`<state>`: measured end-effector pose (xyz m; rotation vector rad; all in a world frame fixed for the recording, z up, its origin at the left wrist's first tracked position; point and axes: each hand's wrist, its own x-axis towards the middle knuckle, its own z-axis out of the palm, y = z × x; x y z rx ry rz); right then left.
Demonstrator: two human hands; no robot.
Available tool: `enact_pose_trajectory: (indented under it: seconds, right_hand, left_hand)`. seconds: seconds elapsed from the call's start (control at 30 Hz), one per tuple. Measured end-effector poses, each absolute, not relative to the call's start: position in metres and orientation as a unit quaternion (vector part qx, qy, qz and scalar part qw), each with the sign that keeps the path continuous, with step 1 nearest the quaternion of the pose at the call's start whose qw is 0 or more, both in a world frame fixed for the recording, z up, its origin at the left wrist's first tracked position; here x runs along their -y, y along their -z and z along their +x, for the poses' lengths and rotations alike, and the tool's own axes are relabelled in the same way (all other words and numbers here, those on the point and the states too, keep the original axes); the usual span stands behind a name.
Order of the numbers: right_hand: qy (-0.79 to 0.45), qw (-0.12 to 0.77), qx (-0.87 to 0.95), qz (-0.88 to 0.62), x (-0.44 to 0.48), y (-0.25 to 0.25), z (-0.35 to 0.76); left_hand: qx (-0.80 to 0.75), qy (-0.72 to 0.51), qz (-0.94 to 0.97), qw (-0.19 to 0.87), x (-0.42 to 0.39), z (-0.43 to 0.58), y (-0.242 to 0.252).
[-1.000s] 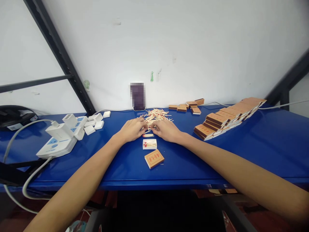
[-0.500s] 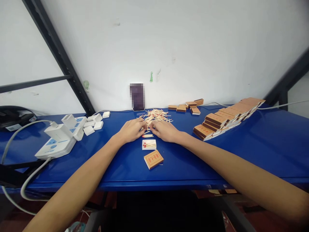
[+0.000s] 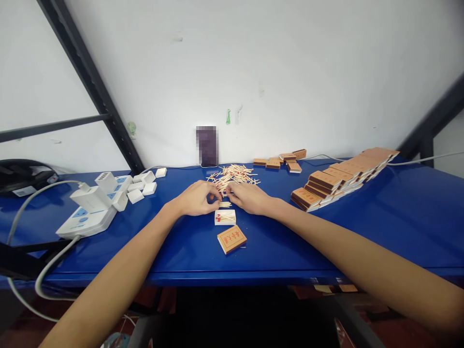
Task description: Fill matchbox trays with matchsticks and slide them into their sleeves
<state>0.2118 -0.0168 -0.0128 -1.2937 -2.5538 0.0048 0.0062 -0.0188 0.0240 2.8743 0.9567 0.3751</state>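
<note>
Both hands meet at the near edge of a loose pile of red-tipped matches (image 3: pixel 236 174). Curled at the left is my left hand (image 3: pixel 197 198), its thumb and fingertips closed at the end of a small row of matches (image 3: pixel 225 204), covering the heads. My right hand (image 3: pixel 249 197) faces it with fingers bent together at the pile; what lies between the fingertips is hidden. Just nearer, an open white matchbox tray (image 3: pixel 225 221) holds several matches. Below it lies an orange-brown matchbox cover (image 3: pixel 232 239), at a slight angle.
To the right stand stacked rows of matchboxes (image 3: pixel 340 176); a few more matchboxes (image 3: pixel 288 159) lie by the wall. On the left are a power strip (image 3: pixel 87 217) with chargers, loose white adapters (image 3: pixel 145 181) and cables. A phone-like dark object (image 3: pixel 207 147) leans against the wall.
My left thumb has moved down over the heads of the small match row, which showed before. My right hand stays by the pile. The whole view has shifted slightly.
</note>
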Motion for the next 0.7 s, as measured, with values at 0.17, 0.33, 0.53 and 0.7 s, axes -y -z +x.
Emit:
enact_pose_trajectory:
  seconds: [0.17,0.33,0.53,0.7]
  right_hand:
    - [-0.024,0.147,0.874,-0.462,0.015,0.015,0.213]
    - [-0.015,0.143,0.879,-0.455,0.018,0.012,0.212]
    - [-0.091,0.201,0.89,-0.398,0.029,0.003,0.21]
    - [-0.159,0.206,0.89,-0.373,0.032,-0.003,0.211]
  left_hand:
    - [-0.311,-0.155,0.937,0.043,0.013,0.002,-0.022]
    - [-0.332,-0.156,0.93,0.032,0.009,-0.002,-0.021]
    - [-0.372,-0.138,0.912,0.104,0.004,-0.01,-0.024]
    - [-0.352,-0.086,0.892,0.269,0.005,-0.013,-0.029]
